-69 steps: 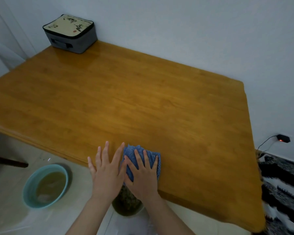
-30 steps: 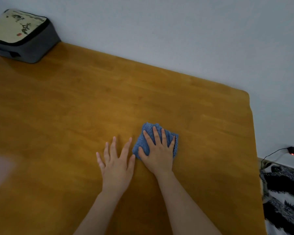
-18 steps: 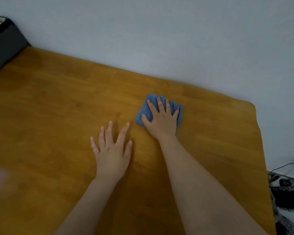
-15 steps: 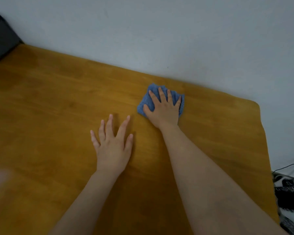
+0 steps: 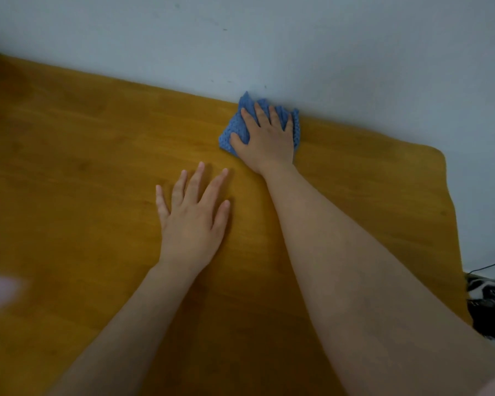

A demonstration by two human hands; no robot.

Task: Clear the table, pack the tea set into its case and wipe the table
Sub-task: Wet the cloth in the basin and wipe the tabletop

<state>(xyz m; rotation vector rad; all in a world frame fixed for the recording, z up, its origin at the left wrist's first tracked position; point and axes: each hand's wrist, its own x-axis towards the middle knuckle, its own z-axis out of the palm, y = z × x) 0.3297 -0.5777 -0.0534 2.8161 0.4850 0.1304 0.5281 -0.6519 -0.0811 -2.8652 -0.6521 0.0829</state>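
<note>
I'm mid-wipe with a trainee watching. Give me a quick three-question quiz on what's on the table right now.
1. True or false: the left hand lies flat on the wooden table, holding nothing.
2. The blue cloth is: A) at the table's near edge; B) at the far edge, against the wall; C) hanging off the right side.
3. Fill the gap: the ___ hand presses on the cloth.
Key: 1 true; 2 B; 3 right hand.
</note>
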